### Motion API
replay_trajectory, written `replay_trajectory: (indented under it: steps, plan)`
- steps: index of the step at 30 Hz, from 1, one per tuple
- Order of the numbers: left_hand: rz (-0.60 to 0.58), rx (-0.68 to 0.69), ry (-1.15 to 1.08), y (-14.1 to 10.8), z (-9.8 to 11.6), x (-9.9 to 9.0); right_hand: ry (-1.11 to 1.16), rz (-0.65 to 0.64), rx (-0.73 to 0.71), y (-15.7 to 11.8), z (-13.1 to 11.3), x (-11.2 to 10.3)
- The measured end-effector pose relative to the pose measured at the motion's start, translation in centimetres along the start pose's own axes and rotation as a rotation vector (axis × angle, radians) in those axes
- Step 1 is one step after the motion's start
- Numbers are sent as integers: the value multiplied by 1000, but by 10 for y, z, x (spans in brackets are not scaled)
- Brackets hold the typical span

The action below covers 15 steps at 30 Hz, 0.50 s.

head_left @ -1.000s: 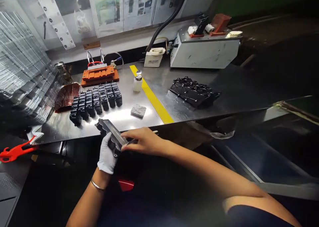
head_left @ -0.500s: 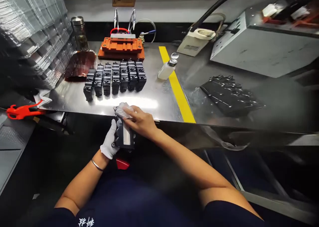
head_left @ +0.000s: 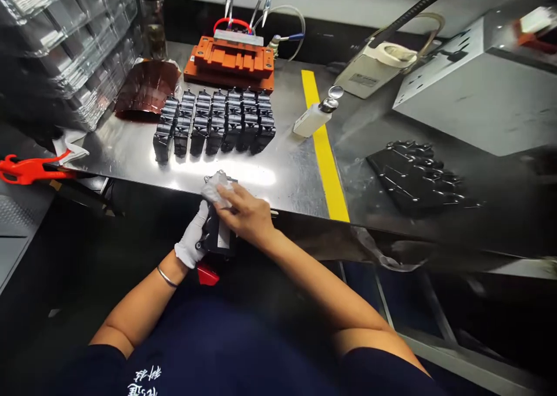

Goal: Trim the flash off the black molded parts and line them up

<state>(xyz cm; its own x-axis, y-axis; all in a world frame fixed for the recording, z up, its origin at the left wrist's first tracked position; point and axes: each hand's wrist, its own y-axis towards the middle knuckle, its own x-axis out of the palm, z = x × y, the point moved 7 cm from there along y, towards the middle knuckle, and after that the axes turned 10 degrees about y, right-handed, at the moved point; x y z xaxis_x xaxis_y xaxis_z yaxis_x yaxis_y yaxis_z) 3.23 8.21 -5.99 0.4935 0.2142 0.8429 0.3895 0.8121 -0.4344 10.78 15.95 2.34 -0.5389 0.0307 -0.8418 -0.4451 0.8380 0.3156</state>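
Presently the black part (head_left: 211,233) is held at the front edge of the desk (head_left: 287,181), its far end overlapping the edge in this view; contact with the desk cannot be determined. A light, flat strip (head_left: 223,236) shows on its upper face. Left grip (head_left: 191,236), white-gloved, is closed on the part's left side, thumb along the flank; the fingers beneath are hidden. Right grip (head_left: 249,213), bare, pinches a crumpled white cloth (head_left: 215,188) and presses it on the part's far end. A metal bangle (head_left: 166,278) circles the left wrist. A red object (head_left: 208,274), partly visible, lies below the left grip.

Beyond the part: seven similar black pieces (head_left: 215,123) in a side-by-side row. Behind these, an orange fixture (head_left: 235,62); to its left, brown film (head_left: 145,91), a lidded flask (head_left: 154,31) and stacked clear trays (head_left: 73,54). Red air gun (head_left: 26,170) at far left.

Right of the row: a white bottle (head_left: 311,121) with metal cap, just beside a yellow strip (head_left: 333,181). Past the strip: a group of black pieces (head_left: 409,178), blurred, then a pale device (head_left: 374,74) and a grey box (head_left: 470,103).
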Motion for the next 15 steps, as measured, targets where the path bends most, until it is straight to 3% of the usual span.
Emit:
replay_trajectory:
  steps: [3,7,11,15]
  plan:
    - [39,-58,27,-1,-4,-3,2,59,129,-1,14,-5]
    - [33,-17,21,-3,0,0,9,-23,32,2,8,-2]
    - [88,-75,76,-9,0,0,-12,-7,156,5,15,-4]
    - [114,-81,37,-14,5,-2,-114,-120,45,5,1,2]
